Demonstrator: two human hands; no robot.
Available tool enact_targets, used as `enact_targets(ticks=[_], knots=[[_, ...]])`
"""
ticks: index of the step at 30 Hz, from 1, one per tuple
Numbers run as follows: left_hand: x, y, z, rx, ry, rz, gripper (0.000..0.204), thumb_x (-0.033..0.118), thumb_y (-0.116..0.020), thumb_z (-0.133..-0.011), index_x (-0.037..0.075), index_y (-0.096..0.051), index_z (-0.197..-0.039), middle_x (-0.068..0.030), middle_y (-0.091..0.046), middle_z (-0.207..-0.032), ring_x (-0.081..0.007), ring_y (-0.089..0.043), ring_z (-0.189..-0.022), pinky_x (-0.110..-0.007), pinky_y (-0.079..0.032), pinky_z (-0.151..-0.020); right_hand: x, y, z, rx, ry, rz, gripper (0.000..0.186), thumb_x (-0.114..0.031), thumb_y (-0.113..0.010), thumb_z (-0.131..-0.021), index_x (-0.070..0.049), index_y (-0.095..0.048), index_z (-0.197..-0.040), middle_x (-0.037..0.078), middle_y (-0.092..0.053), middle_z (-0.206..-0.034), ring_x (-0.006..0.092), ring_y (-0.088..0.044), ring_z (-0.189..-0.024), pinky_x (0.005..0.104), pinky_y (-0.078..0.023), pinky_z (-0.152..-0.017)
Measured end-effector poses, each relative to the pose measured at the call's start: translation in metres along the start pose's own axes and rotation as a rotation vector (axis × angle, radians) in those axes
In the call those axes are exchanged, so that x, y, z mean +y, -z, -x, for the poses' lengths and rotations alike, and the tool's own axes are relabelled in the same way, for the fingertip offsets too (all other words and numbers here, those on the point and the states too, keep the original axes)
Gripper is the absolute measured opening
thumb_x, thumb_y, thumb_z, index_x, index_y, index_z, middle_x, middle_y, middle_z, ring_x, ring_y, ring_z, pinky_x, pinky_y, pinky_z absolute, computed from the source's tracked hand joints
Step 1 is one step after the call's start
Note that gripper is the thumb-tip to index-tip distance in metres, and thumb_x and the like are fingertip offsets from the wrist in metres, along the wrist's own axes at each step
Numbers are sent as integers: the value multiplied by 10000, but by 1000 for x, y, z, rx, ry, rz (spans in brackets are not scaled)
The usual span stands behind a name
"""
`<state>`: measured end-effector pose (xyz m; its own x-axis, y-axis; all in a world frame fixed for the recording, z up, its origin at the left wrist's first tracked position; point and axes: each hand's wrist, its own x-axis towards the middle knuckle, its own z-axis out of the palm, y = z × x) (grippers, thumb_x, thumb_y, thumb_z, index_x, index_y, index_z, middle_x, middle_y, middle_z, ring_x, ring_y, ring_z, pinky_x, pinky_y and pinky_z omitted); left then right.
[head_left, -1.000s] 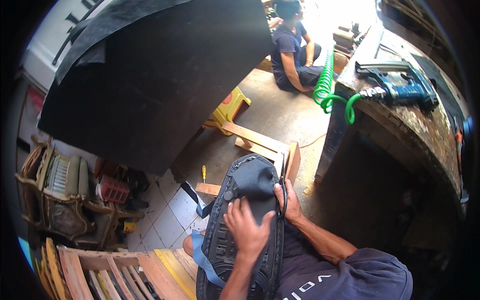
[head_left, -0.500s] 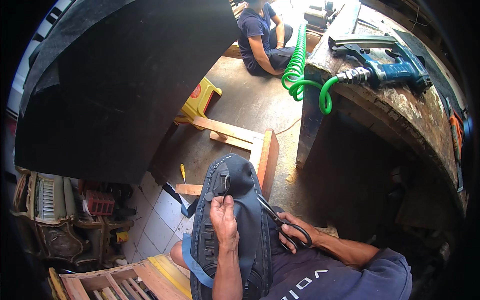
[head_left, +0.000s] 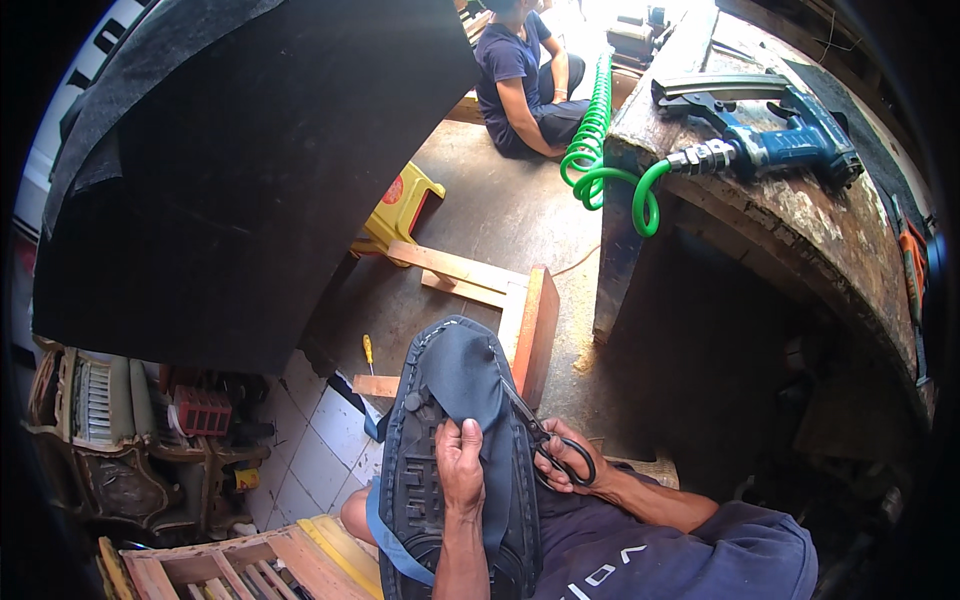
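Observation:
A long black motorcycle seat (head_left: pixel 412 490) lies underside up across my lap, its rounded end pointing away from me. Staples run along its edge, where the black cover is folded over. My left hand (head_left: pixel 461 472) is closed on a loose flap of the dark cover material (head_left: pixel 464 372), pinching it over the seat base. In my right hand (head_left: pixel 566 470) is a pair of black-handled scissors (head_left: pixel 541 434), held at the seat's right edge. Their blades lie along the flap's right side, and the tips are hard to make out. A blue-grey strip (head_left: pixel 385 525) hangs at the seat's left side.
A wooden frame (head_left: pixel 541 325) stands just beyond the seat, with a yellow screwdriver (head_left: pixel 368 349) and yellow stool (head_left: pixel 410 205) nearby. A blue staple gun (head_left: pixel 790 145) with a coiled green hose (head_left: pixel 592 140) rests on the right workbench (head_left: pixel 820 225). A person (head_left: pixel 515 80) sits on the floor ahead.
My left hand has come lower and nearer, drawing the flap across the seat base. My right hand and the scissors have shifted slightly left and up, closer along the seat's edge.

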<state>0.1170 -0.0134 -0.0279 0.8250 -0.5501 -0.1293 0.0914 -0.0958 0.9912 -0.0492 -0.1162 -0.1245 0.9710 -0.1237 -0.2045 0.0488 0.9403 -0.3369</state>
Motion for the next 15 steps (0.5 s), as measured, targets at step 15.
enact_targets(ticks=[15], knots=[[22, -5, -13, 95, 138, 518, 234, 201, -550, -1119, 1, -654, -1181, -83, -716, -1170, -165, -661, -1082, -340, -490, -1035, -16, 6, 6, -110, -168, -71, 468, -534, -479, -1099, -191, -406, -1409, 81, -520, -910, 93, -458, -591, 226, -449, -471]])
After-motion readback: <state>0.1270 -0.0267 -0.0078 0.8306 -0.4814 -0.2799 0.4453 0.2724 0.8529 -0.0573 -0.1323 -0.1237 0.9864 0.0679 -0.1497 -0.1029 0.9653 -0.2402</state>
